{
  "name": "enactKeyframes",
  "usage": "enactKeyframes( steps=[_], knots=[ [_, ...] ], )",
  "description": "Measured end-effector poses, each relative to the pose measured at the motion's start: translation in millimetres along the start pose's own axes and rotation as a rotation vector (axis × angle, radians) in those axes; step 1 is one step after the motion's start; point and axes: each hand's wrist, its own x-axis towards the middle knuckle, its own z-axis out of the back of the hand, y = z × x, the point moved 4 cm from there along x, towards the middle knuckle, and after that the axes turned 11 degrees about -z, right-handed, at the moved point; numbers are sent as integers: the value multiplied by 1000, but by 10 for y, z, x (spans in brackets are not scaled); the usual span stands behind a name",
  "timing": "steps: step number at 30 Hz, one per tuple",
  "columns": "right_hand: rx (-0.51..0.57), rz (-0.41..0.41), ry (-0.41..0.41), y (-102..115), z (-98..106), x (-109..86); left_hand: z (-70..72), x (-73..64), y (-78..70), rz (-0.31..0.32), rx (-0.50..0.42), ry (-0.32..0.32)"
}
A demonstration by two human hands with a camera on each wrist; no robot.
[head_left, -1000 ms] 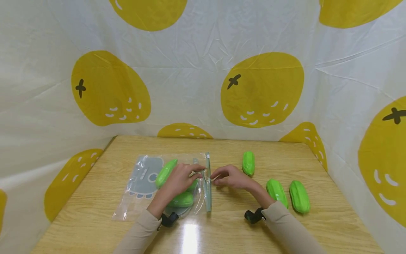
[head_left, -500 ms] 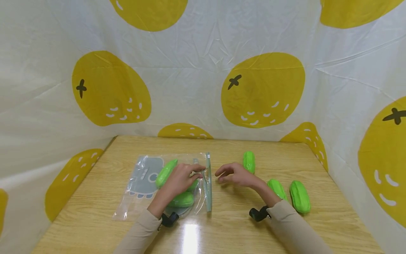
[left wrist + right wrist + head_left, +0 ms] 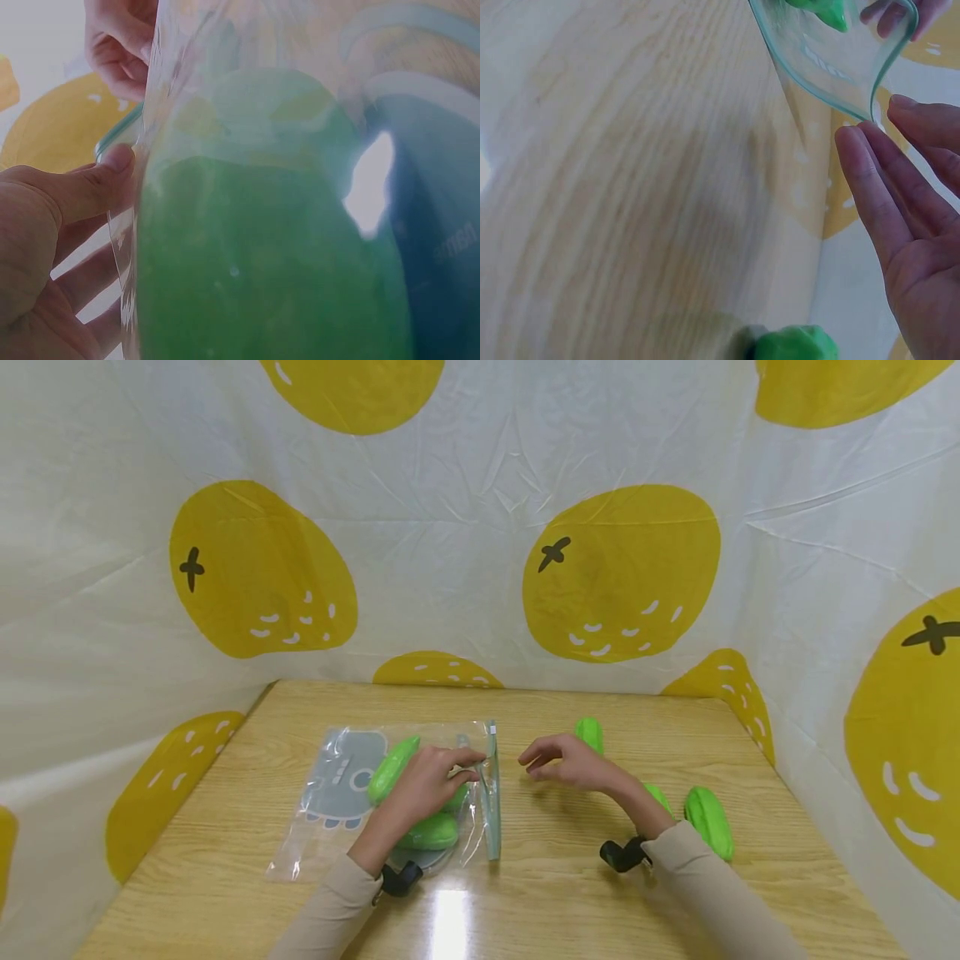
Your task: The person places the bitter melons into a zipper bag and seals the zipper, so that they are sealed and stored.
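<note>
A clear zip bag (image 3: 300,847) with a grey cartoon print lies flat at the left, its zip mouth facing right. Inside are several bright green, oblong, ridged pieces (image 3: 393,770) resembling toy cucumbers. My left hand (image 3: 427,781) pinches the bag's upper film close to the mouth; in the left wrist view the thumb (image 3: 112,161) presses on that film. The right wrist view has the bag's green rim (image 3: 817,94) gaping. To the right of the mouth, my right hand (image 3: 573,764) hovers with loosely bent fingers, holding nothing. It partly covers one loose green piece (image 3: 589,732).
Two more green pieces lie at the right: one (image 3: 657,795) half behind my right forearm, the other (image 3: 708,822) beyond it. A white curtain (image 3: 442,568) printed with yellow fruit encloses the wooden table (image 3: 532,902) at the back and sides.
My right hand has drawn away from the bag's mouth, going right and slightly up towards the loose green pieces. My left hand and the bag have stayed in place.
</note>
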Motion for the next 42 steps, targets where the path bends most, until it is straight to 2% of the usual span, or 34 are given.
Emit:
enactKeyframes(
  steps=[7,15,23,31,42],
  knots=[
    [-34,-52,-22,14,172,-43,8,4,0,-8,5,-2],
    [-70,-78,-103,35,467,-113,4,-2,3,-25,11,-10],
    [-130,-95,-149,-7,738,-165,11,0,-2,-31,13,-17],
    [-203,-83,-182,-67,892,-168,11,0,0,-21,20,-14],
    [-261,-120,-222,-209,1065,-198,-3,-7,10,-22,16,-7]
  ],
)
